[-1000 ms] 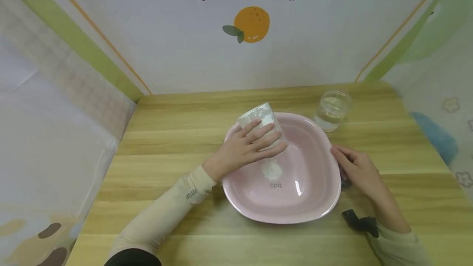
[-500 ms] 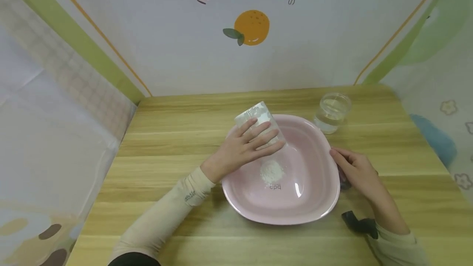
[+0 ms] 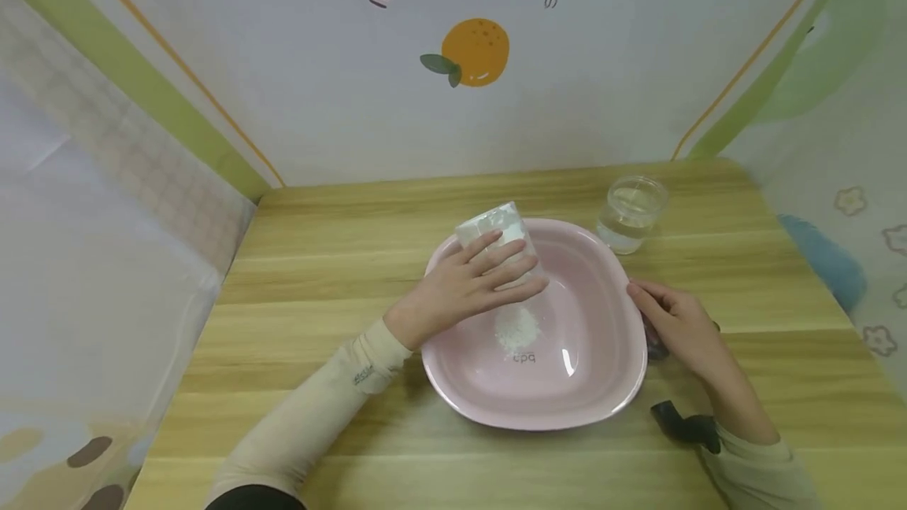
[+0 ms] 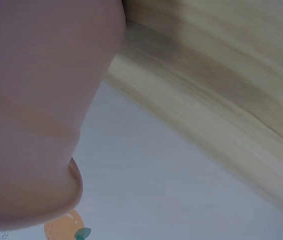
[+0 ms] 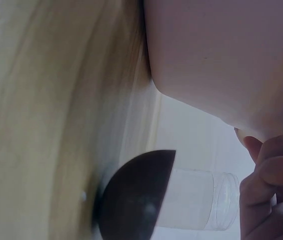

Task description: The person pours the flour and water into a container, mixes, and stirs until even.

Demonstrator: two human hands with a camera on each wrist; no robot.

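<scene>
In the head view my left hand (image 3: pixel 468 286) holds a clear container (image 3: pixel 499 223) with white powder inside, tilted over the left back part of a pink basin (image 3: pixel 588 321). Its fingers are spread along the container's side; the thumb is hidden. Loose white powder (image 3: pixel 517 329) lies in a small heap on the basin's floor, beside printed letters. My right hand (image 3: pixel 673 325) pinches the basin's right rim between thumb and fingers. In the right wrist view the fingers (image 5: pixel 276 185) of that hand are curled at the basin's edge.
A clear jar (image 3: pixel 632 215) part-filled with clear liquid stands behind the basin's right side. A dark rounded object (image 5: pixel 136 195) sits beside the basin, under my right hand. A black curved piece (image 3: pixel 686 425) is at my right wrist. A printed white sheet (image 3: pixel 354 101) backs the wooden table (image 3: pixel 319 290).
The powder heap in the basin has grown and spread a little. My left hand and the container shift slightly over the basin; the right hand stays on the rim.
</scene>
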